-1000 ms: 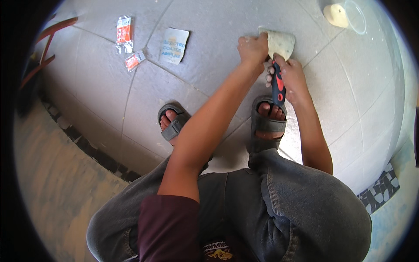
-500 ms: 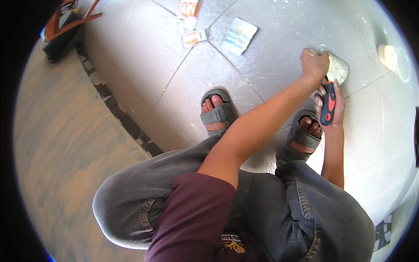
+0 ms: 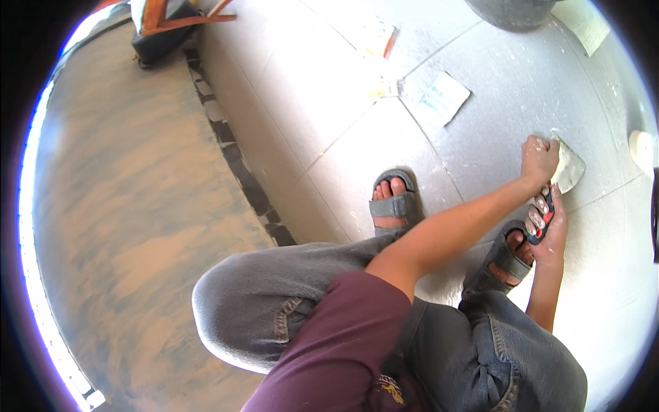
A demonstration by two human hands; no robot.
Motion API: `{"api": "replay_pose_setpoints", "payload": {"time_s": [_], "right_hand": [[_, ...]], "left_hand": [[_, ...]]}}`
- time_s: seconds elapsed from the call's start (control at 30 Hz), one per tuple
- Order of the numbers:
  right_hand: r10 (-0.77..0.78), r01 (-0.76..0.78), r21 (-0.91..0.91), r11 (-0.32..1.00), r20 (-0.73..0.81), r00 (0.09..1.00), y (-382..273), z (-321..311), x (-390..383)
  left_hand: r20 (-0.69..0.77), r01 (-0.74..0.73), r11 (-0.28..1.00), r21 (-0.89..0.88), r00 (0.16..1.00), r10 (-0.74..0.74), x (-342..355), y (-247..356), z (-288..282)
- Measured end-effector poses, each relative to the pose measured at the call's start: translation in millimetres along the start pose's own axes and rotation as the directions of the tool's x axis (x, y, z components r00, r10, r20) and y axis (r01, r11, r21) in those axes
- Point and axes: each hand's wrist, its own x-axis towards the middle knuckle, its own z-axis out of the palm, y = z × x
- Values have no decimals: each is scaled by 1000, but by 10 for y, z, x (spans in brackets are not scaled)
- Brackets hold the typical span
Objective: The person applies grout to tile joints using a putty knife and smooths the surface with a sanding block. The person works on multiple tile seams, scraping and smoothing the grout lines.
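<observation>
My right hand (image 3: 555, 230) is closed round the black and red handle (image 3: 543, 221) of a putty knife, its whitened fingers curled over the grip. The wide blade (image 3: 569, 169) points away from me above the floor, with pale paste smeared along its left side. My left arm reaches across to the right, and my left hand (image 3: 539, 161) is closed in a fist against the blade's left edge. Whatever its fingers pinch is hidden behind the knuckles.
My sandalled feet (image 3: 392, 202) stand on grey floor tiles. Ahead lie a torn white packet (image 3: 445, 98) and orange-white wrappers (image 3: 379, 41). A dark bucket (image 3: 513, 12) stands far off, a pale tub (image 3: 642, 150) at right. A brown-smeared surface (image 3: 137, 206) with a mosaic edge lies left.
The view has swung left, so the floor things sit further right and lower. The putty knife has turned in my right hand, its handle now slanting. My left hand stays at the blade.
</observation>
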Motion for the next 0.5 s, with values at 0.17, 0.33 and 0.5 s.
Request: {"api": "replay_pose_setpoints", "payload": {"time_s": [0.17,0.33,0.5], "right_hand": [[-71,71,6,997,9,997,-81,-3,130],[-2,1,31,1000,38,999,-35,-12,64],[-36,37,33,999,-44,998,-141,-12,40]], "left_hand": [[118,116,990,-82,987,-106,8,200,39],[237,125,992,26,963,-128,148,-99,15],[574,387,871,-304,804,-157,-15,101,4]]}}
